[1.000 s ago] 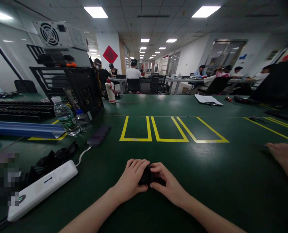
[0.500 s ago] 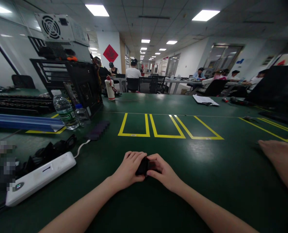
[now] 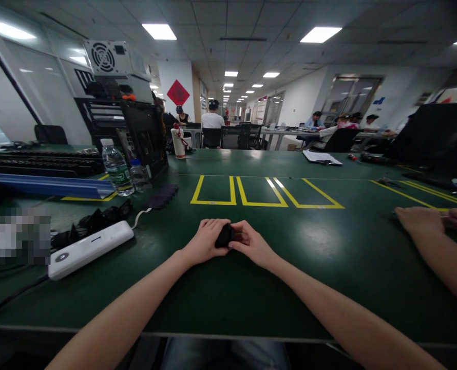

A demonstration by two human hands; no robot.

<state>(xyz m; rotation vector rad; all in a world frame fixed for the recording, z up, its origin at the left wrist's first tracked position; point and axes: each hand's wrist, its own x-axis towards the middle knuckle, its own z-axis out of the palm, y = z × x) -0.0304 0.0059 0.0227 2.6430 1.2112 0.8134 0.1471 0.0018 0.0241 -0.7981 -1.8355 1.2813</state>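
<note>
My left hand (image 3: 205, 240) and my right hand (image 3: 251, 243) rest together on the green table (image 3: 328, 267), both closed around a small black object (image 3: 224, 236) held between them. The fingers of both hands wrap its sides, so most of it is hidden. Three yellow taped rectangles (image 3: 265, 191) lie on the table just beyond my hands.
A white power strip (image 3: 90, 248) and black cables lie to the left, with water bottles (image 3: 116, 168) and an open computer case (image 3: 128, 118) behind. A co-worker's hands (image 3: 421, 220) rest on the table at right. Papers (image 3: 323, 157) lie farther back; people sit at distant tables.
The view has pulled back and tilted, so my arms stretch out longer and the table's near edge shows. My hands stay closed on the black object. The co-worker's hand shifted slightly left.
</note>
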